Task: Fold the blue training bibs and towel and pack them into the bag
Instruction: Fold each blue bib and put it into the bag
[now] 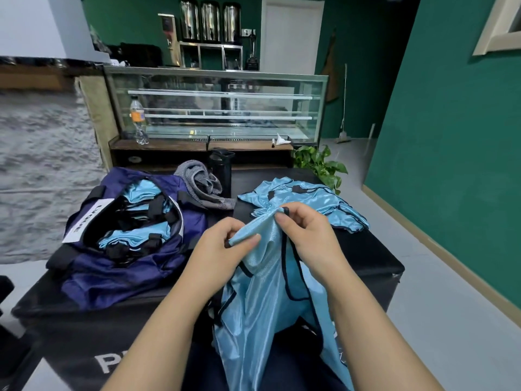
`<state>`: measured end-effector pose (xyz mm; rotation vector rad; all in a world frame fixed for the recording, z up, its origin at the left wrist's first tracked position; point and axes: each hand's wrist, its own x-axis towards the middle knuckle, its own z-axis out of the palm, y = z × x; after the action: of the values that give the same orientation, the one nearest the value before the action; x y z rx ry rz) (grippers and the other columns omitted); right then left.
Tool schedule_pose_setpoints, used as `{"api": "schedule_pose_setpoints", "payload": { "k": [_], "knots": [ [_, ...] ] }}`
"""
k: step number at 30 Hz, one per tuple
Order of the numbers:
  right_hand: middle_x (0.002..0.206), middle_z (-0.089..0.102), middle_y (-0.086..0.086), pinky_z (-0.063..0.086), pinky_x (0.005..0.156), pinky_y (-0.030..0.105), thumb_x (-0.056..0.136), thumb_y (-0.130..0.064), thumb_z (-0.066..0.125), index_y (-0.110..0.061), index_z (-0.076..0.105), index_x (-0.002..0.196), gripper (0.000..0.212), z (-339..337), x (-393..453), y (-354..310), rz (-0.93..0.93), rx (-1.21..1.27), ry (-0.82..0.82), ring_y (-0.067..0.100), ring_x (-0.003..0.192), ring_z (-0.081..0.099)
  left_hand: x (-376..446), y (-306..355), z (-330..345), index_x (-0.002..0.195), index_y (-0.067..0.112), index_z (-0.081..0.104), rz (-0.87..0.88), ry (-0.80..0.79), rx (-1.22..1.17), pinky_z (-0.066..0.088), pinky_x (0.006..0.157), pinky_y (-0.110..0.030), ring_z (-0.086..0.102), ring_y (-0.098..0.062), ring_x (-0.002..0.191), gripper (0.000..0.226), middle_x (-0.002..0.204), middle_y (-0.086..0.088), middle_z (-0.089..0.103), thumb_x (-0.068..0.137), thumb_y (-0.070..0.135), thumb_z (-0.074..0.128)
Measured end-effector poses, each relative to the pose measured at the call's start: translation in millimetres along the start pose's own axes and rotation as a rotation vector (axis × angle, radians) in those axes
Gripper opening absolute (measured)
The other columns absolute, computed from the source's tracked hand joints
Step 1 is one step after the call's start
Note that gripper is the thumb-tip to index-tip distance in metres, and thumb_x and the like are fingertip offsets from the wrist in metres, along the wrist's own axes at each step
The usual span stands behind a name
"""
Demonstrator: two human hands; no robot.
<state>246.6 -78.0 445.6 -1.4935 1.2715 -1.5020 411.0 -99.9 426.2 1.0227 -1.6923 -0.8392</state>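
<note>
A light blue bib (262,300) with black trim hangs over the near edge of the black table (363,249). My left hand (222,246) pinches its top edge, and my right hand (307,235) grips the same edge a little higher and to the right. Behind my hands, a pile of more blue bibs (307,201) lies on the table. At the left sits an open navy bag (118,244) with folded blue bibs (135,235) inside it. A grey towel (203,187) lies crumpled behind the bag.
A black bottle (222,170) stands beside the towel. Behind the table are a glass display case (220,108), a clear plastic bottle (138,119) and a green plant (321,162). Grey floor runs along the right side to the green wall.
</note>
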Motion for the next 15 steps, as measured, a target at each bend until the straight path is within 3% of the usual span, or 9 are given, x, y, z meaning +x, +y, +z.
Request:
{"api": "schedule_pose_setpoints", "payload": {
  "k": [2, 4, 7, 12, 14, 15],
  "knots": [
    [0.065, 0.054, -0.012, 0.040, 0.064, 0.017, 0.088, -0.014, 0.066, -0.021, 0.065, 0.081, 0.011, 0, 0, -2, 0.004, 0.000, -0.014, 0.003, 0.064, 0.047, 0, 4, 2, 0.066, 0.016, 0.048, 0.028, 0.038, -0.112, 0.030, 0.048, -0.014, 0.038, -0.004, 0.053, 0.028, 0.055, 0.010, 0.043, 0.089, 0.021, 0.064],
    [0.069, 0.054, -0.003, 0.040, 0.065, 0.023, 0.084, -0.012, 0.072, -0.022, 0.066, 0.079, 0.012, 2, 0, -2, 0.011, -0.019, -0.035, 0.008, 0.066, 0.047, 1, 12, 4, 0.066, 0.017, 0.044, 0.047, 0.081, -0.261, 0.032, 0.049, -0.016, 0.038, -0.006, 0.057, 0.031, 0.059, 0.005, 0.041, 0.093, 0.020, 0.059],
    [0.069, 0.049, 0.005, 0.036, 0.061, 0.026, 0.082, -0.013, 0.074, -0.024, 0.066, 0.078, 0.014, 6, 2, -1, 0.009, -0.078, -0.062, 0.012, 0.063, 0.041, 6, 19, 8, 0.067, 0.017, 0.039, 0.154, 0.089, -0.237, 0.030, 0.052, -0.017, 0.035, -0.003, 0.056, 0.032, 0.059, 0.012, 0.039, 0.095, 0.020, 0.055],
    [0.065, 0.057, -0.014, 0.039, 0.060, 0.013, 0.082, -0.008, 0.073, -0.020, 0.063, 0.085, 0.016, 16, 6, 0, 0.016, -0.118, -0.109, 0.000, 0.058, 0.047, 10, 25, 9, 0.069, 0.022, 0.039, 0.243, 0.121, -0.134, 0.031, 0.055, -0.015, 0.035, -0.002, 0.057, 0.026, 0.064, 0.010, 0.040, 0.090, 0.033, 0.049],
    [0.077, 0.067, -0.010, 0.047, 0.068, 0.017, 0.079, -0.008, 0.073, -0.016, 0.065, 0.094, 0.018, 21, 3, 1, 0.036, -0.135, -0.188, 0.002, 0.071, 0.060, 12, 21, 6, 0.070, 0.019, 0.040, 0.238, 0.116, -0.155, 0.045, 0.065, -0.022, 0.049, -0.013, 0.064, 0.031, 0.068, 0.002, 0.049, 0.090, 0.039, 0.051],
    [0.084, 0.070, -0.005, 0.049, 0.072, 0.022, 0.079, -0.009, 0.073, -0.014, 0.066, 0.096, 0.020, 24, 1, 3, 0.046, -0.163, -0.236, 0.005, 0.076, 0.063, 14, 17, 4, 0.072, 0.018, 0.041, 0.233, 0.112, -0.173, 0.051, 0.073, -0.035, 0.056, -0.027, 0.072, 0.033, 0.076, -0.010, 0.056, 0.090, 0.043, 0.052]
  ]
}}
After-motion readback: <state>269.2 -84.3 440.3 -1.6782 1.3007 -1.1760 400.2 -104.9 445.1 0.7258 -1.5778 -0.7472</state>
